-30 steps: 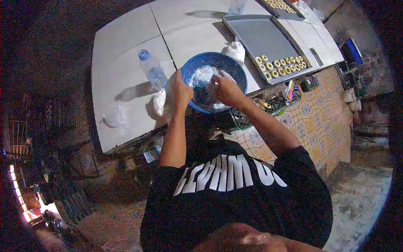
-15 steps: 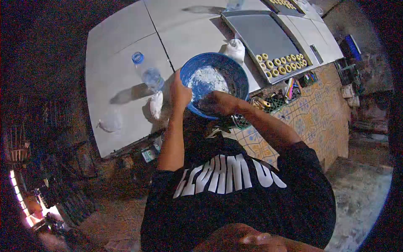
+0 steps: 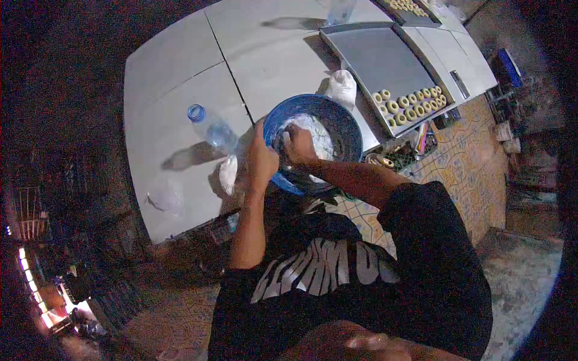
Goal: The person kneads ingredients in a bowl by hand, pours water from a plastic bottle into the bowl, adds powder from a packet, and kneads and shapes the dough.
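A blue basin [image 3: 355, 123] with white flour-like powder [image 3: 319, 135] in it stands at the table's near edge. My left hand [image 3: 263, 157] is closed around the basin's left rim. Inside the basin, my right hand [image 3: 299, 146] is down in the powder with its fingers curled. What those fingers hold, if anything, is hidden. Just left of the basin are a clear plastic bottle [image 3: 214, 129], tilted in view, and a small white bag [image 3: 228, 174]. Another white bag [image 3: 341, 88] stands behind the basin.
To the right lies a metal tray [image 3: 382, 54] with several rings of dough [image 3: 415, 108] along its near end. A second tray [image 3: 412, 11] and another bottle [image 3: 339, 11] are farther back. A clear plastic bag [image 3: 165, 195] sits at the left. Crates [image 3: 391, 159] are below the table edge.
My right hand has moved from the basin's near right side to its left-middle, into the powder. My left hand stays on the rim. The view has shifted slightly.
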A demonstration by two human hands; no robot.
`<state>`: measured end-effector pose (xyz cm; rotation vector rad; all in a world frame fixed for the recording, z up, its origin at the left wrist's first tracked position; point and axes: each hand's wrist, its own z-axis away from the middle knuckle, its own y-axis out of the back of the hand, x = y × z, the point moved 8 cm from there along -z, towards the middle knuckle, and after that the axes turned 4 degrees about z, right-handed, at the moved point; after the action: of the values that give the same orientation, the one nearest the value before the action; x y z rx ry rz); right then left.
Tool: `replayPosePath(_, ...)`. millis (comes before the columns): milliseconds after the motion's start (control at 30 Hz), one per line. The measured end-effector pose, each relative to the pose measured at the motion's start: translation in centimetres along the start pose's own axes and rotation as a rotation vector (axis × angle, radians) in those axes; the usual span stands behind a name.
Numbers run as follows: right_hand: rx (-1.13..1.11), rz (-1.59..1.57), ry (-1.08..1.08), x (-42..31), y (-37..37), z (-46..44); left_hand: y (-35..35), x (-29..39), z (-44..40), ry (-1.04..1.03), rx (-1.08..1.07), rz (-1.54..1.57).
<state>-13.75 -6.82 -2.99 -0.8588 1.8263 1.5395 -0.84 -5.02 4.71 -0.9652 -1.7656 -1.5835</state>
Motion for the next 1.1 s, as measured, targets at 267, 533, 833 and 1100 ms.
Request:
replayPosePath(267,0.143,0.131,-0.197,0.9,0.0,-2.8,-0.6,-1.3,-0.1,0.132,-0.048,-0.04)
replayPosePath(533,-0.302,0.156,0.348,-2.8,-0.8,0.8,0.2,-0.1,0.5,0.192,-0.055,-0.007)
replayPosePath(833,-0.75,0.504,0.436,-0.5,4.2,7.1,-0.4,-1.9,0.4,0.069,0.06,-0.01)
replayPosePath(1100,-0.378,-0.104,0.012,2.8,7.8,2.2,-1.3,-2.4,0.3,0.152,-0.053,-0.029)
